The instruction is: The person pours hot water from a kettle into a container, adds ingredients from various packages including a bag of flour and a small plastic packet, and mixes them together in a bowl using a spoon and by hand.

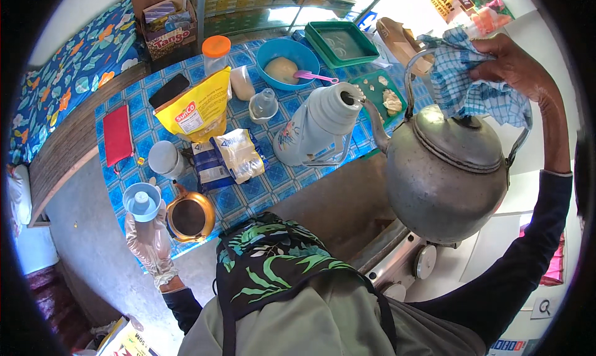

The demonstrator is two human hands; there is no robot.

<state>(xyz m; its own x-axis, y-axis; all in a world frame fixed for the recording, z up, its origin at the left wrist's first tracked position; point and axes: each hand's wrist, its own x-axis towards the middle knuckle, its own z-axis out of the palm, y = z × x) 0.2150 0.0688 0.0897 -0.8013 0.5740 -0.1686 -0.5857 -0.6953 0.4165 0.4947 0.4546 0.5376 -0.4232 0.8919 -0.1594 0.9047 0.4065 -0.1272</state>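
Observation:
My right hand (504,67) is closed on the bail handle of a large dented metal kettle (450,182), with a blue checked cloth (462,76) between palm and handle. The kettle hangs tilted, lid on, its spout at the mouth of a pale blue vacuum flask (320,123). That flask stands uncapped on the table, with flowers printed on its side; whether water runs into it I cannot tell. My left hand (149,244), in a clear glove, grips a light blue flask cup (141,202) with a raised piece in its middle. Beside it sits a small gold-coloured teapot (190,216) without a lid, dark inside.
The blue checked tablecloth (261,191) bears a yellow pouch (195,108), packets (239,156), a white container (166,159), a red case (117,135), and a blue bowl (264,55) holding dough and a pink spoon. A green tray (372,89) holds dough pieces. Below the kettle is a stove (403,260).

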